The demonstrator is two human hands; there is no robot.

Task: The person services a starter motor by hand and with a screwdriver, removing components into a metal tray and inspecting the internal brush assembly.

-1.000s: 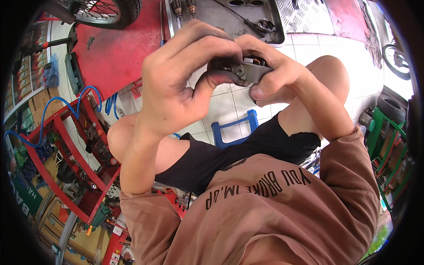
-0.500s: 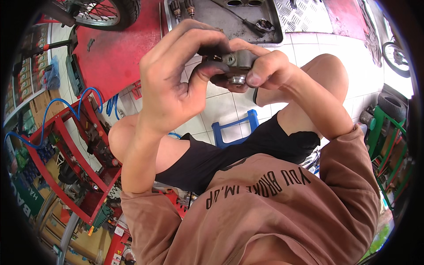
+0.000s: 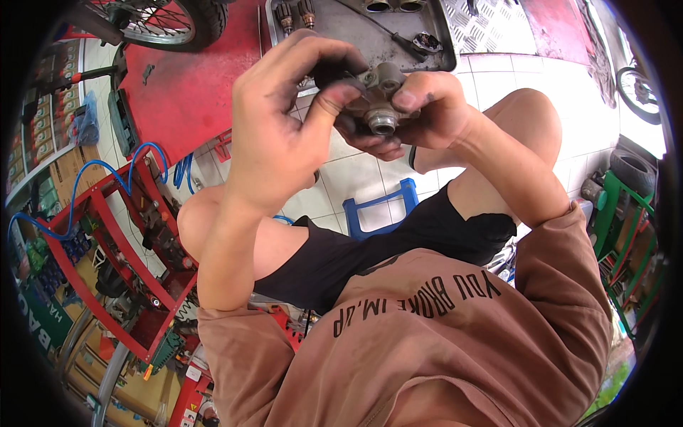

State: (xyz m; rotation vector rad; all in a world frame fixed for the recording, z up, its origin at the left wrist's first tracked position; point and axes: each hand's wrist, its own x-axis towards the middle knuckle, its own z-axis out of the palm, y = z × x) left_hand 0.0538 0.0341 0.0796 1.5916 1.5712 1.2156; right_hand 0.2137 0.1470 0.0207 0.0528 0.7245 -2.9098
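Observation:
Between my two hands, above my lap, is a small grey cast-metal part (image 3: 382,121) with a shiny round port facing me and bolt bosses on top. My right hand (image 3: 442,107) grips its right side, the thumb pressed on top and the fingers curled underneath. My left hand (image 3: 281,124) is closed at its left end, thumb and bent fingers pinching there. Those left fingertips are blackened and partly hide that end, so I cannot tell whether they pinch a smaller piece as well.
A grey metal tray (image 3: 341,53) ahead bears tools and dirty parts. Left of it are a red work surface (image 3: 178,99) and a spoked wheel (image 3: 167,25). A blue plastic stool (image 3: 380,206) stands between my knees. A red rack (image 3: 107,249) with a blue hose is at left.
The metal part has tilted in my hands, so its round port and top bosses now show more. My right thumb has shifted up on it; my left fingers have moved slightly.

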